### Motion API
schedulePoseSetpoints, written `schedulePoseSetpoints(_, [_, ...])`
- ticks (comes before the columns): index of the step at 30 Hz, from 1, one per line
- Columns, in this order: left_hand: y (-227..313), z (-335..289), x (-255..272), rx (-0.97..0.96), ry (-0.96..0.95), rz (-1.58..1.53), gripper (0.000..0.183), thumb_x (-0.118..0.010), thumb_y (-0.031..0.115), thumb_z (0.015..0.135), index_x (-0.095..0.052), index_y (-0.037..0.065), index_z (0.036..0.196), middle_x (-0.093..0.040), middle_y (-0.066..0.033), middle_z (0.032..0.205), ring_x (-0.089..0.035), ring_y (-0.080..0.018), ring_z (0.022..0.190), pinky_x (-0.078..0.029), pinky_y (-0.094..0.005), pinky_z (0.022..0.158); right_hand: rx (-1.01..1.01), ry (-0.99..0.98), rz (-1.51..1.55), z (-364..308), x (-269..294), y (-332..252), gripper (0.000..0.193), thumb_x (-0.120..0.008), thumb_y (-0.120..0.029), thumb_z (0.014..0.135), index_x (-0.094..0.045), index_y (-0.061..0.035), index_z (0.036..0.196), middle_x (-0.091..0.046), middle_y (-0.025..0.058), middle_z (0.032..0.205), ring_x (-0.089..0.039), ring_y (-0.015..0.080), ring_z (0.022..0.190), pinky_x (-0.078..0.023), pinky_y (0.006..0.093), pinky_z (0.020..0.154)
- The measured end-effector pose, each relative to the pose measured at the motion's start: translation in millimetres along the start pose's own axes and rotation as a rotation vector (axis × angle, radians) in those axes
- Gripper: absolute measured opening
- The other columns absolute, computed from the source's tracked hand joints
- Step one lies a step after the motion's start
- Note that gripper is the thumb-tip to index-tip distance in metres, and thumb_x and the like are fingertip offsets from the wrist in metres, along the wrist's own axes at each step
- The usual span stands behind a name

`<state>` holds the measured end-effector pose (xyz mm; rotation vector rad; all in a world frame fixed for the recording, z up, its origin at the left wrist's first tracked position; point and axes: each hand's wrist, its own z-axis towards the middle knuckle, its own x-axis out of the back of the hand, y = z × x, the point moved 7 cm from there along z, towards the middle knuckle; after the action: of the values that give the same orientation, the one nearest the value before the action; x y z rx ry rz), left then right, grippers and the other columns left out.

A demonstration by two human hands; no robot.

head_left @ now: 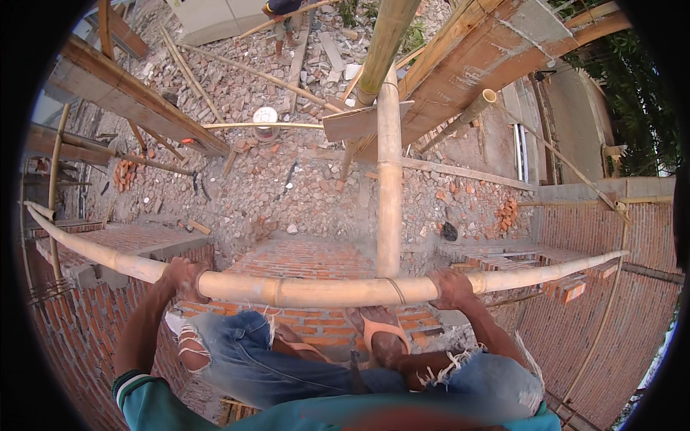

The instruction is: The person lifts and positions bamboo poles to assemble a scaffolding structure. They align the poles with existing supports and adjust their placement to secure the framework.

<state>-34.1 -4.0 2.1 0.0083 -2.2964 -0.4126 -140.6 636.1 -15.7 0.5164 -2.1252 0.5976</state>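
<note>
A long pale bamboo pole [316, 291] runs crosswise in front of me, from the far left to the far right. Toward its left part my left hand [188, 279] is closed around it; my right hand [451, 289] grips it right of the middle. Between the hands, nearer the right one, a second bamboo pole [389, 179] meets it and stretches away from me. A thin dark tie loops around the crosswise pole at this joint. Below are my bent knees in torn jeans [266, 359] and my sandalled foot [387, 334], over the brickwork.
Far below, broken brick rubble [251, 190] covers the ground, with a white bucket [265, 118] on it. Brick walls [604, 302] rise on both sides. A boarded beam [481, 65] and a thick green bamboo post [384, 50] stand ahead. Another person [282, 14] is at the top.
</note>
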Motion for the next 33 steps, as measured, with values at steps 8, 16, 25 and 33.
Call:
schedulePoseSetpoints(8, [-4.8,1.7,-5.1,-0.005,-0.018,0.016,0.064,-0.087,0.054,0.048,-0.065,0.012,0.09,-0.073,-0.0103,0.087,-0.072,-0.0369,0.079,-0.056,-0.0477,0.07,-0.011,-0.075,-0.004,2.4,3.7,-2.2,0.072,-0.083,-0.04,0.069,-0.057,-0.0146,0.131,-0.064,0.0145,0.118,-0.063,0.0353,0.113,-0.052,0.0469,0.095])
schedulePoseSetpoints(16, [-15.6,0.9,-18.4,0.042,-0.107,0.096,0.068,-0.086,0.058,0.048,-0.068,0.015,0.097,-0.074,-0.0098,0.091,-0.072,-0.0357,0.084,-0.057,-0.0464,0.074,0.073,0.084,0.045,1.0,11.2,-8.5,0.062,-0.079,-0.036,0.07,-0.06,-0.0143,0.124,-0.065,0.0118,0.105,-0.067,0.0337,0.1,-0.054,0.048,0.084])
schedulePoseSetpoints(25, [-47.7,6.2,-45.9,0.041,-0.103,0.14,0.078,-0.085,0.067,0.046,-0.068,0.014,0.1,-0.074,-0.0123,0.093,-0.073,-0.0367,0.084,-0.058,-0.0474,0.076,0.03,0.031,0.045,-0.4,12.5,-8.6,0.065,-0.078,-0.035,0.07,-0.059,-0.0141,0.129,-0.066,0.0131,0.109,-0.066,0.0343,0.106,-0.053,0.0472,0.091])
schedulePoseSetpoints(33, [-7.2,0.1,-8.2,0.027,-0.092,0.1,0.071,-0.084,0.066,0.049,-0.068,0.015,0.095,-0.074,-0.0102,0.09,-0.073,-0.0348,0.082,-0.058,-0.0463,0.073,0.025,-0.012,0.009,1.3,5.9,-6.4,0.074,-0.081,-0.038,0.068,-0.058,-0.0139,0.135,-0.065,0.018,0.125,-0.064,0.0362,0.114,-0.052,0.0466,0.098])
